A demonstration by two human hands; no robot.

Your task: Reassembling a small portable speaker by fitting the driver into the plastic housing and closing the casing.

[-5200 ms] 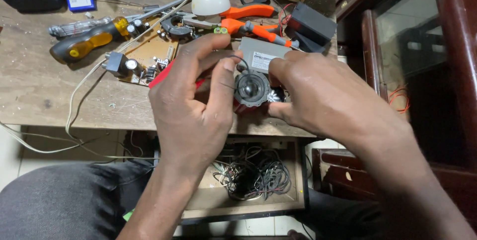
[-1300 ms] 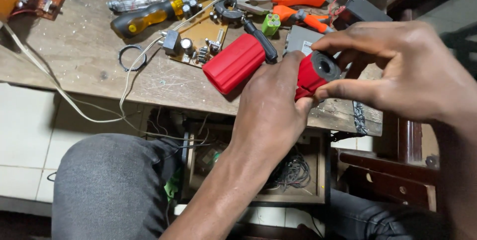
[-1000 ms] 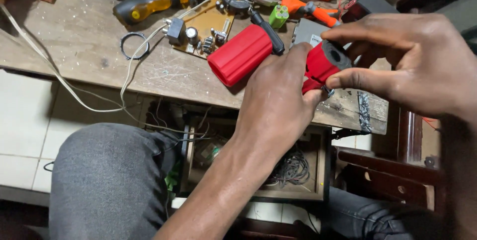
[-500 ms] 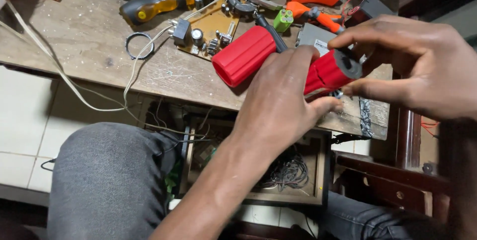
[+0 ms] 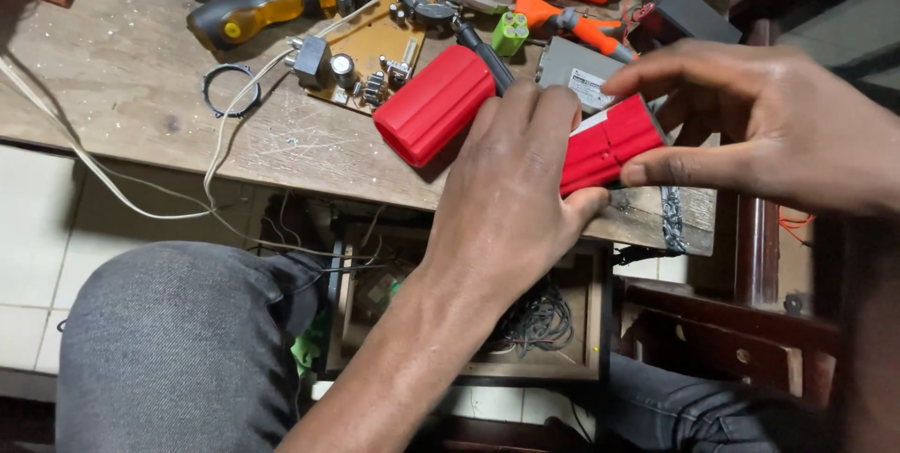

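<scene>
Both the left hand [image 5: 511, 200] and right hand [image 5: 750, 125] grip the ribbed red plastic housing [image 5: 609, 143] over the near edge of the scarred wooden bench [image 5: 122, 97]; a loosened grip could drop it into the open drawer [image 5: 581, 322] below.

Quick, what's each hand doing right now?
Left hand: closed around one end of the red plastic part.
Right hand: pinching the other end of the same part between fingers and thumb.

A worn, scratched wooden desk [image 5: 112, 106] stood over a pale tiled floor [image 5: 37, 256]. Beneath it an open wooden drawer [image 5: 591, 322] held tangled wires, beside dark wooden furniture [image 5: 750, 322].
</scene>
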